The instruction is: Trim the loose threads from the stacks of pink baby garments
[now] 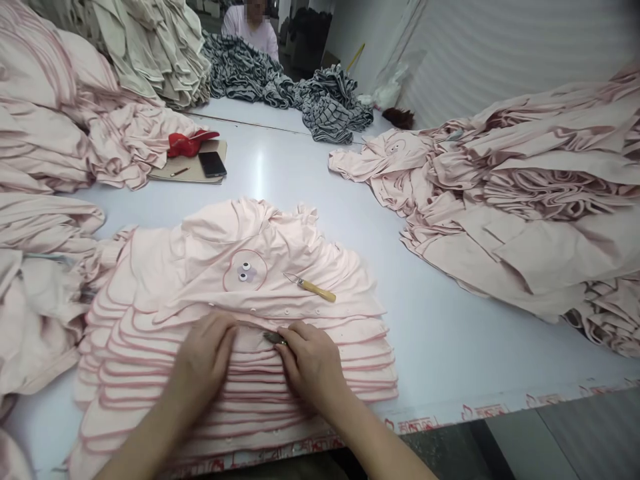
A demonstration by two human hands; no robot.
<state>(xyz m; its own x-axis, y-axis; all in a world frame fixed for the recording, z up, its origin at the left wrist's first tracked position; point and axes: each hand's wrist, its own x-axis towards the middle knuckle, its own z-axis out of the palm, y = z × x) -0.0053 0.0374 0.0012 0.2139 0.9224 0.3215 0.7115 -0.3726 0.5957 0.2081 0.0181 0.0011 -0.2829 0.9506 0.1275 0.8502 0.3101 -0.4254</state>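
Pink garments with darker pink edging lie in an overlapping stack (250,393) before me. The top garment (165,280) has a round patch with two googly eyes (245,271) and a row of small snaps or buttons. My left hand (207,343) pinches the fabric along that garment's front edge. Thread snips (274,338), dark with a pointed tip, poke out from the fingers of my right hand (310,353), which rests at the same edge. Just beyond lies a wooden-handled tool (317,290) with a thin wire tip.
Pink garments are heaped at left (40,147) and right (540,227). Dark checked cloth (330,107) and grey-beige garments (150,53) lie at the back. A phone (213,164) and red item (187,144) sit on cardboard (187,175). Behind the table (280,167) is a person (250,30).
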